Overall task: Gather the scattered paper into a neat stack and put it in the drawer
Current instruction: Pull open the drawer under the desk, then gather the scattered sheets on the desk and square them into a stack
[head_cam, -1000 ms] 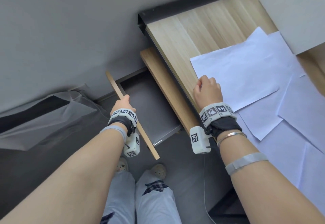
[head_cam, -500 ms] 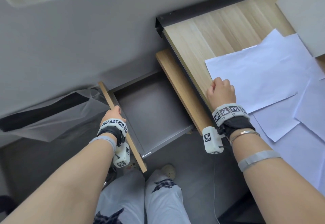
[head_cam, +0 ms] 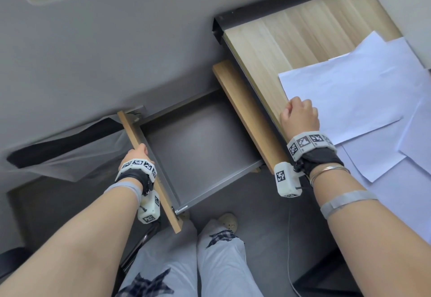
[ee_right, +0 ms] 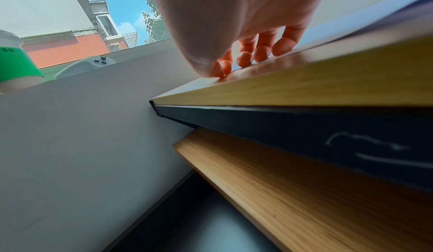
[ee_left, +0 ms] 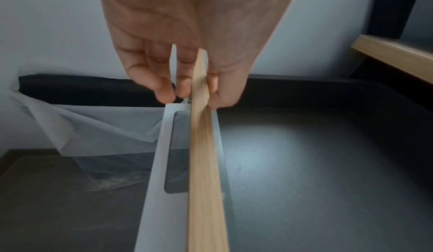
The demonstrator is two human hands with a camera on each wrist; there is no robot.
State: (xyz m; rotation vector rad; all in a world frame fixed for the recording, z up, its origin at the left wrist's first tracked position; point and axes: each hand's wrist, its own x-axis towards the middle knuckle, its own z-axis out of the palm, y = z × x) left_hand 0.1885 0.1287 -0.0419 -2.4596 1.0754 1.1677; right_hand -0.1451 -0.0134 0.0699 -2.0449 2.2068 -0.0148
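Note:
Several white paper sheets [head_cam: 354, 96] lie scattered and overlapping on the wooden desk [head_cam: 275, 40] at the right. A grey drawer [head_cam: 200, 147] with a wooden front panel [head_cam: 149, 168] stands pulled out to the left of the desk, and nothing lies inside it. My left hand [head_cam: 137, 154] grips the top edge of that front panel [ee_left: 201, 145], thumb on one side and fingers on the other. My right hand [head_cam: 299, 116] rests with curled fingers [ee_right: 262, 50] on the desk's left edge, beside the nearest sheet's corner.
A grey wall runs behind the drawer. A clear plastic sheet [head_cam: 77, 154] hangs at the left. A second wooden panel [head_cam: 247, 115] lies under the desk's edge. A grey board [head_cam: 410, 10] covers the desk's far right. My legs and shoes [head_cam: 228, 221] are below.
My left hand has pulled the drawer front further left and outward, so much more of the grey drawer interior shows. The right hand has stayed on the desk edge.

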